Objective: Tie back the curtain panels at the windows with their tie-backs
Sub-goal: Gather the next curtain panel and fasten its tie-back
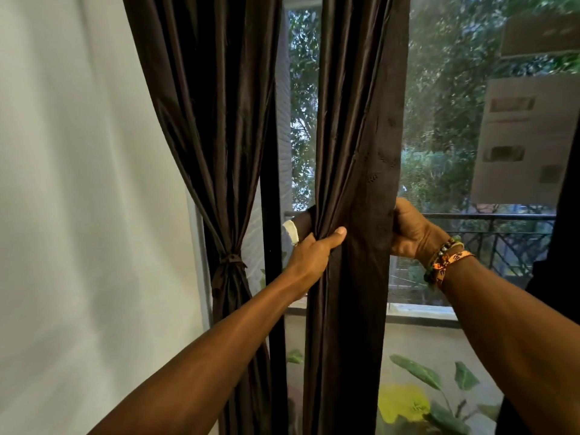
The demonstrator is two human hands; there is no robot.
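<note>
A dark brown curtain panel (354, 136) hangs in the middle of the window, gathered into folds. My left hand (314, 251) grips its left edge at waist height, thumb across the front, and holds a dark tie-back strip with a white end (292, 230). My right hand (411, 230) grips the panel's right edge, fingers curled behind the fabric. A second dark panel (207, 120) hangs to the left, cinched by a knotted tie-back (230, 260).
A white wall (78, 183) fills the left side. Behind the curtains stands a dark window frame post (271, 246), with mesh glass, a balcony railing (489, 216) and leafy plants (417, 372) beyond. Another dark curtain edge (561, 246) shows at the far right.
</note>
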